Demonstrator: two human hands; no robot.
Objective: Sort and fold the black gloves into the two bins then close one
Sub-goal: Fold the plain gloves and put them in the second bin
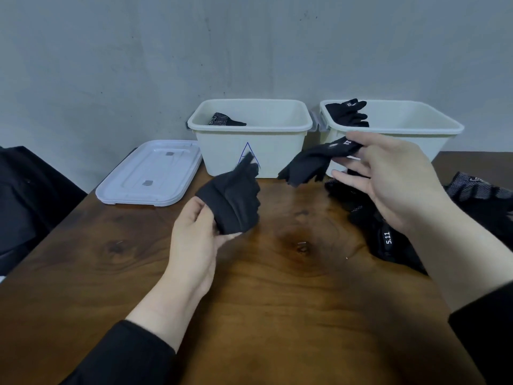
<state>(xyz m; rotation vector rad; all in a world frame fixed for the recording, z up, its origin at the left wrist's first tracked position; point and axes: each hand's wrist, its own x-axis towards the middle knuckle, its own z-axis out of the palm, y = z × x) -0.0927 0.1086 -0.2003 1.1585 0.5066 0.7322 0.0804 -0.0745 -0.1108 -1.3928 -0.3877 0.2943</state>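
Note:
My left hand [194,234] grips a plain black glove [236,201] by its cuff above the wooden table. My right hand [394,179] pinches a second black glove [313,162] by its lettered cuff, its fingers hanging toward the left. Behind them stand two cream bins. The left bin [249,151], marked with an A, holds a patterned black glove [224,120]. The right bin [444,126] has black gloves [347,112] draped at its near left corner. A pile of black gloves [388,240] lies on the table under my right forearm.
A white lid [150,173] lies flat on the table left of the A bin. Dark cloth or a bag [27,195] sits off the table's left edge. A grey wall stands right behind the bins. More patterned gloves [477,190] lie at the far right.

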